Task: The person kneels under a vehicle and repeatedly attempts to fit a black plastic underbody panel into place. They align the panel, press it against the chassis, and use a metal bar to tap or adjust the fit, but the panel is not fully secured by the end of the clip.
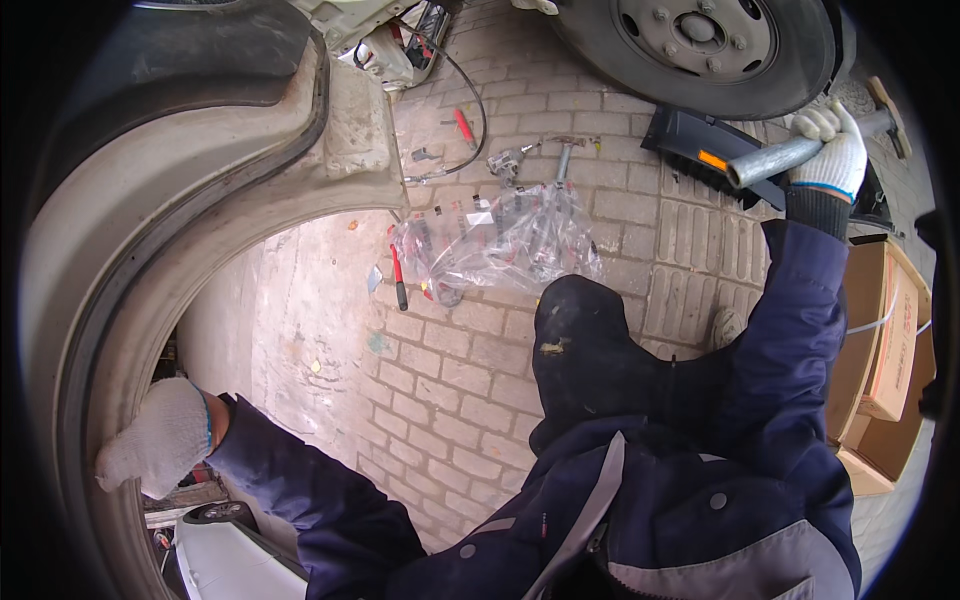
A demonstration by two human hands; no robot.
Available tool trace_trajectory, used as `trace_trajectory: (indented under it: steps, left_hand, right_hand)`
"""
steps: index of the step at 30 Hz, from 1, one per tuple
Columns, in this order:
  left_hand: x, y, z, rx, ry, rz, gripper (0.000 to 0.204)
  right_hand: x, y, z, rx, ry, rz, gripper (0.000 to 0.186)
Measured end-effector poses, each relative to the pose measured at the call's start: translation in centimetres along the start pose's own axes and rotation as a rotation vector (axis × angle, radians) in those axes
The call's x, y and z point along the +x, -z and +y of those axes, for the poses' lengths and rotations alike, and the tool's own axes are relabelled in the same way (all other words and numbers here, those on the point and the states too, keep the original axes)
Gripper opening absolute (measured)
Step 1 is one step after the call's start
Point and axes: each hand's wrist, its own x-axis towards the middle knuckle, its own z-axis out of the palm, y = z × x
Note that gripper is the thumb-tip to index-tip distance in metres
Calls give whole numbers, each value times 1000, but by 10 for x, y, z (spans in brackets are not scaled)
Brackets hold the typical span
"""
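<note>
Bodywork on the wheel arch (200, 200) is in hand. My left hand (160, 435), at 8 o'clock, lies flat on the arch lip, fingers together, gripping nothing. My right hand (830, 150), at 2 o'clock, is clamped on a steel pipe (775, 160) beside the tyre (700, 50). I judge the next move needs the pipe brought to the arch, with my left hand bracing.

Two gloved hands are in view: the left hand (160, 435) and the right hand (830, 150). One metal pipe (790, 155) is there. One wheel (700, 45) shows at the top. One clear plastic bag (500, 240) lies on the paving. Two red-handled tools show: one screwdriver (398, 280) and one smaller tool (464, 126). One hammer (564, 155) lies near. Two cardboard boxes (885, 340) sit at the right. One black cable (470, 90) curves past.
</note>
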Motion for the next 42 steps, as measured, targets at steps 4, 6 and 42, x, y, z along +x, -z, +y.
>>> trace_trajectory:
  steps: [4,6,42]
  left_hand:
    - [-3,59,18,208,9,87,75]
    - [7,66,22,319,-33,154,70]
    - [7,30,3,625,-12,-144,54]
  right_hand:
    - [42,40,-78,-1570,832,478,25]
    - [46,38,-37,-1138,713,575,28]
    - [-62,-217,392,-688,-215,234,28]
